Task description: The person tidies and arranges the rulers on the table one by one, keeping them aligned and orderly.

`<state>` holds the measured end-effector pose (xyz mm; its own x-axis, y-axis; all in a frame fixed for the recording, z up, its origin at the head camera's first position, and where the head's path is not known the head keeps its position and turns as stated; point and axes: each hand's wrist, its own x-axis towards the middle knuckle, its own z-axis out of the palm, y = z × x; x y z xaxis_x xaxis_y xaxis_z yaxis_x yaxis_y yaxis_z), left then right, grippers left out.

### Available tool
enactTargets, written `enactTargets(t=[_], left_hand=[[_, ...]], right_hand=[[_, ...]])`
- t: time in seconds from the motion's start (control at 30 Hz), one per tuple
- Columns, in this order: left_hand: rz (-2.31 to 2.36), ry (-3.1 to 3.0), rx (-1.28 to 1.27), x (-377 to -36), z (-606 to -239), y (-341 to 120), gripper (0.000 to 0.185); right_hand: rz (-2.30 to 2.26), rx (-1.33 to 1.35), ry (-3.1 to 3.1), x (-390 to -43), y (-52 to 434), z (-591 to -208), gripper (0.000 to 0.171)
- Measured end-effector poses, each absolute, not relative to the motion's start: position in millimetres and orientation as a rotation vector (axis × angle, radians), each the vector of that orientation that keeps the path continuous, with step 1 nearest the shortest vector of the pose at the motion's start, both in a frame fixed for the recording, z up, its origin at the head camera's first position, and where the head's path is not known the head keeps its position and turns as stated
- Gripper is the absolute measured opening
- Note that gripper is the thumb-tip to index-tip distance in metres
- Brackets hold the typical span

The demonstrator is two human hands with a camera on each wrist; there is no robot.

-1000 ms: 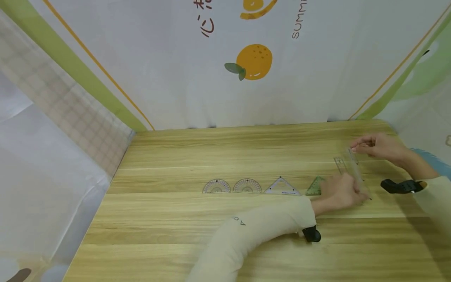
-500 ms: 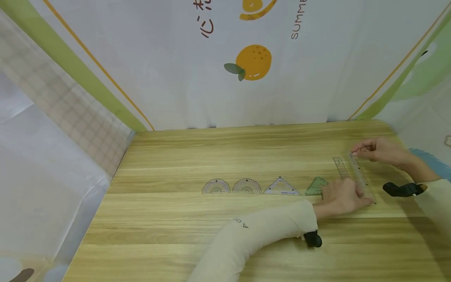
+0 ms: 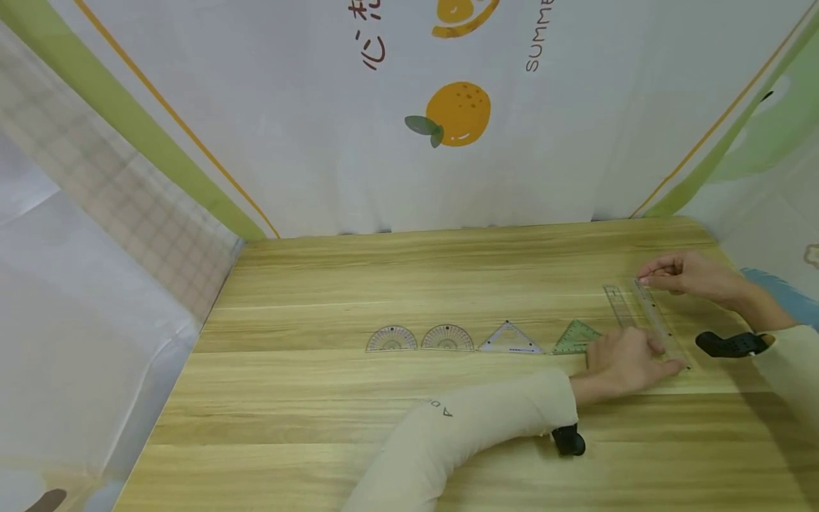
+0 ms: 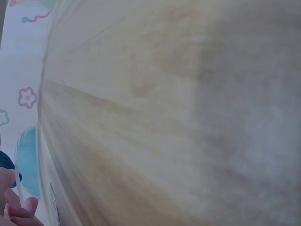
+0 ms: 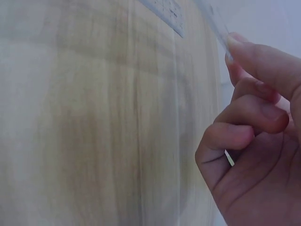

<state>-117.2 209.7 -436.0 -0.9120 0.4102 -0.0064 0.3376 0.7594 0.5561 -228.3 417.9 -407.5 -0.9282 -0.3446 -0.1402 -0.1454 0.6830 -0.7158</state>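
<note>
A long clear ruler (image 3: 654,313) slants between my two hands at the table's right side. My right hand (image 3: 694,277) pinches its far end between thumb and index finger; in the right wrist view that ruler (image 5: 214,19) is raised off the table, with the other fingers curled below. At its near end is my left hand (image 3: 630,361), thumb and fingers bent around the edge, partly hidden by the back of the hand. A shorter clear ruler (image 3: 616,302) lies just left of it. A green set square (image 3: 576,338) lies by my left knuckles.
A row on the wooden table (image 3: 307,412) continues leftward: a clear triangular set square (image 3: 510,347), a protractor (image 3: 447,338) and another protractor (image 3: 392,339). A printed curtain (image 3: 333,163) hangs behind the table's back edge.
Both hands have shifted the long ruler slightly right and toward me, away from the shorter ruler. In the last half second they have barely moved. The green set square shows more.
</note>
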Motion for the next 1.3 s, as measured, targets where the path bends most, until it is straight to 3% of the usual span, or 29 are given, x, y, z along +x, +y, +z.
enactTargets(t=[0.57,0.93,1.3], left_hand=[[0.737,2.898,0.683,-115.9,-438.3,210.6,0.027],[0.667,2.912,0.707,-117.4,-437.8,210.3,0.055],[0.626,2.894,0.673,-117.7,-436.6,212.2,0.058]], right_hand=[[-1.084,-0.436,2.657,-228.3,415.7,-413.6,0.021],[-1.072,-0.413,2.657,-231.7,417.4,-420.8,0.021],[-1.035,-0.483,2.690,-232.9,412.0,-420.7,0.018]])
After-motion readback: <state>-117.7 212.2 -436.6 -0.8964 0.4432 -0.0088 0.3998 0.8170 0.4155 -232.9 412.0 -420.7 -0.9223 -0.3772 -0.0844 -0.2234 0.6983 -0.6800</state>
